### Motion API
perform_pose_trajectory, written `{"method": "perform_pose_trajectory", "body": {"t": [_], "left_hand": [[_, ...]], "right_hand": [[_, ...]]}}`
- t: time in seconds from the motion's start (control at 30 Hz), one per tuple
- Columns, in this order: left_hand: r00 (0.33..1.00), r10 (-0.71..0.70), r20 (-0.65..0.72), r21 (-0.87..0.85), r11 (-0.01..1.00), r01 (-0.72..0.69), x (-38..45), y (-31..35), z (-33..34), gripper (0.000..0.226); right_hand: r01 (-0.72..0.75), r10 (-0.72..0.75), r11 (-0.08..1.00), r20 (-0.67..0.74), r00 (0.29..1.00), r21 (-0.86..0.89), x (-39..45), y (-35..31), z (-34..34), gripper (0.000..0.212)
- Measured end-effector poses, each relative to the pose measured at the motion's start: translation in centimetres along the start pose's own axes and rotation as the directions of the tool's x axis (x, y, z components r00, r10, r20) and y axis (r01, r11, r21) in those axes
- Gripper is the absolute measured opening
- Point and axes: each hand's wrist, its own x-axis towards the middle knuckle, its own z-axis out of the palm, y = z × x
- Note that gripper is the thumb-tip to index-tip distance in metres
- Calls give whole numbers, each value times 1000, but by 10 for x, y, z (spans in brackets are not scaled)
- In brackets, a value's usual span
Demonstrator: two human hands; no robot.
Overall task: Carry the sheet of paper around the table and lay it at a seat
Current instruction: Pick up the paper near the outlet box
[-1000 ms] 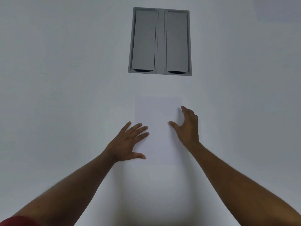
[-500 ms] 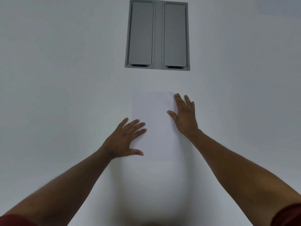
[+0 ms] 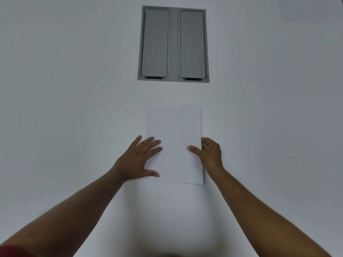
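A white sheet of paper (image 3: 174,130) lies flat on the white table (image 3: 74,89), long side pointing away from me. My left hand (image 3: 137,160) rests palm down on the sheet's left edge with its fingers spread, holding nothing. My right hand (image 3: 210,156) is at the sheet's right edge. Its thumb lies on top of the paper and its fingers curl against the edge, pinching it. The sheet looks level with the table all around.
A grey double-lidded cable hatch (image 3: 173,44) is set into the table just beyond the sheet, both lids closed. Bare white table surface stretches to the left and right.
My right hand slid back from lying flat near the sheet's far right corner to mid-edge and curled its fingers there. My left hand stayed put on the left edge.
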Motion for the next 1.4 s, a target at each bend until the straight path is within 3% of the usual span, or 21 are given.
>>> {"method": "perform_pose_trajectory", "body": {"t": [0.1, 0.2, 0.27, 0.3, 0.37, 0.47, 0.6, 0.67, 0.73, 0.9, 1.03, 1.07, 1.13, 1.17, 1.2, 1.27, 1.33, 1.4], "left_hand": [[998, -24, 53, -2, 1000, 24, -1, 5, -6, 104], [998, -62, -28, -54, 997, 60, -3, 15, -19, 89], [969, -222, -106, -177, 963, 201, -4, 25, -33, 76], [927, -351, -130, -272, 912, 307, -3, 31, -41, 69], [782, -609, -132, -489, 726, 483, 0, 42, -56, 54], [596, -803, -8, -664, 450, 597, 1, 50, -71, 40], [560, -815, 147, -606, 374, 703, -20, 58, -73, 36], [561, -805, 196, -571, 372, 732, -31, 66, -71, 39], [588, -776, 227, -533, 407, 742, -38, 74, -68, 44], [688, -659, 305, -363, 588, 723, -53, 88, -59, 61], [729, -580, 364, -146, 738, 659, -60, 89, -53, 67], [734, -563, 381, -98, 764, 637, -60, 90, -52, 67], [740, -566, 362, -37, 785, 619, -61, 93, -52, 66], [748, -577, 328, -43, 782, 622, -60, 93, -53, 63], [751, -598, 280, -91, 762, 641, -59, 95, -54, 60], [720, -679, 144, -302, 663, 685, -53, 100, -58, 54], [605, -793, 73, -535, 480, 695, -42, 106, -72, 36], [490, -858, 152, -710, 250, 658, -29, 106, -89, 27]], "right_hand": [[-37, 38, 999, 4, 999, -20, -22, 15, 0, 31], [-69, 69, 997, 0, 998, 28, -32, 17, 1, 24], [-74, 74, 995, 13, 997, 61, -35, 15, -1, 25], [-70, 69, 995, 18, 997, 74, -36, 13, -2, 26], [-45, 44, 996, 12, 999, 80, -41, 11, -6, 25], [7, -6, 1000, -49, 999, 14, -43, 4, -8, 25], [61, -73, 988, -81, 994, -145, -41, -3, -4, 34], [87, -105, 979, -89, 990, -182, -41, -4, 0, 47], [71, -95, 980, -122, 988, -188, -44, -4, 1, 46], [-8, -26, 979, -166, 986, -204, -48, -4, -6, 33], [13, -60, 967, -177, 982, -255, -45, -1, -18, 43], [28, -76, 966, -178, 981, -259, -46, -2, -22, 41], [41, -76, 979, -168, 983, -201, -46, -6, -30, 15], [43, -68, 987, -158, 985, -156, -48, -8, -34, 16], [40, -57, 992, -150, 987, -117, -50, -8, -37, 30], [44, -47, 999, -118, 992, -28, -57, -10, -44, 40], [50, -47, 998, -76, 996, 46, -66, -11, -51, 38], [38, -35, 987, -19, 999, 156, -78, -11, -60, 26]]}}
